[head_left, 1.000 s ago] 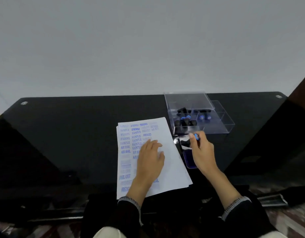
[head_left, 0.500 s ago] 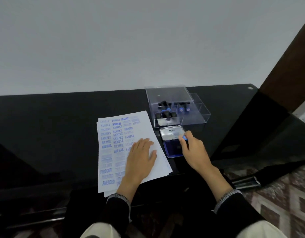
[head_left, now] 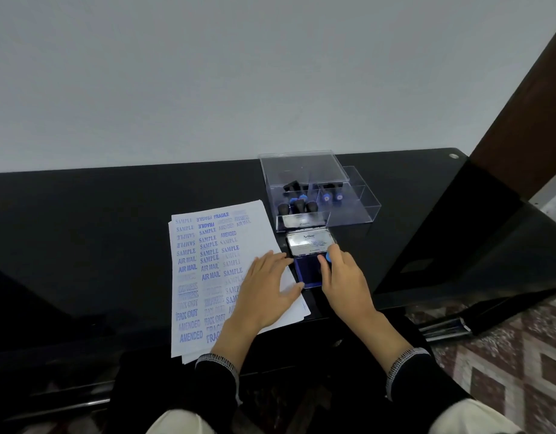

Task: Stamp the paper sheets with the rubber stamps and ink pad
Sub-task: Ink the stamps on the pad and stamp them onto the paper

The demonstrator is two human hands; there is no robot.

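A rubber stamp (head_left: 328, 257), blue-capped, is pinched in the right hand (head_left: 345, 281) w/ fingers curled round its handle; its face is set down on, or just above, the dark-blue ink pad (head_left: 305, 272), centre-right of frame. Contact can't be confirmed, since the fingers hide the stamp's lower end. The left hand (head_left: 264, 296) is laid flat, fingers spread, on the paper sheets (head_left: 214, 270), lower centre, just left of the pad. So one grip is pinching the stamp, the other is spread and pressing paper.

Risks, as judged:
- Uneven inking if the stamp is rocked or pressed at a tilt; a patchy print would result, like the fainter marks already on the sheet.
- Over-inking if pressed too hard; a smeared print would be likely.
- The pad's open lid (head_left: 311, 244), silver, standing just behind the stamp, could be knocked by the knuckles on lift-off.
- Little blank space is left on the top sheet except its right strip, partly covered by the left hand; a new print could land on old ones or on the fingers.
- The stack could be shifted if the left hand's pressure is eased during stamping.

Orientation: the stamp's long axis appears roughly upright, cap toward the camera, face down toward the pad. Text direction can't be told. The sheets' long axis runs from lower frame to upper, slightly rotated on the worktop (head_left: 114, 230). Spare stamps are kept in the clear box (head_left: 358, 211), upper right of the pad.
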